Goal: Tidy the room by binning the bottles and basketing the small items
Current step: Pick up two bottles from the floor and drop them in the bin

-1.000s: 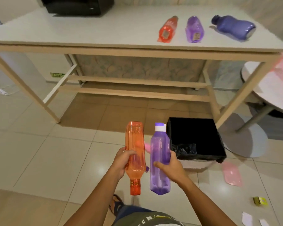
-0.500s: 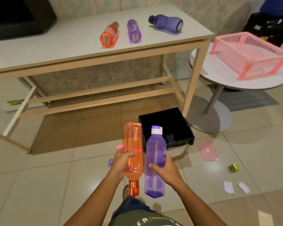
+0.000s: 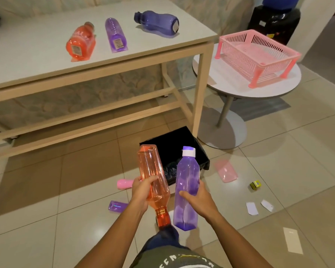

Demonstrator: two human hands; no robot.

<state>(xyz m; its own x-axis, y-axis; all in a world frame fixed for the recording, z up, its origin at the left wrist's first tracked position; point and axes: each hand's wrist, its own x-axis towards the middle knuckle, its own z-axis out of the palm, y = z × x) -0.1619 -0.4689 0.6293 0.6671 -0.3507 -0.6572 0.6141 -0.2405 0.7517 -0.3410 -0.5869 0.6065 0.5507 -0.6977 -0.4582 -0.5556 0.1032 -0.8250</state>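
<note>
My left hand [image 3: 141, 192] grips an orange bottle [image 3: 153, 175] held upside down, cap pointing at me. My right hand [image 3: 196, 200] grips a purple bottle [image 3: 186, 188] upright, white cap on top. Both bottles hover in front of a black-lined bin [image 3: 182, 144] on the floor. On the long table [image 3: 37, 55] lie an orange bottle [image 3: 80, 42], a purple bottle [image 3: 115, 34] and a dark blue bottle [image 3: 157, 22]. An empty pink basket [image 3: 257, 55] stands on a round white table [image 3: 211, 74]. Small items lie on the floor: a pink thing [image 3: 124, 184], a purple thing [image 3: 117, 206], a pink lid [image 3: 225, 170], a yellow box [image 3: 255, 185].
White paper scraps [image 3: 251, 208] and a beige card [image 3: 292, 239] lie on the tiles at the right. The long table's leg [image 3: 199, 97] stands just behind the bin. A black water dispenser [image 3: 275, 18] stands behind the round table.
My view has swung right and nearer the bin, bringing the pink basket and floor items into sight. Both hands keep their bottles; the orange one has tilted left at its base.
</note>
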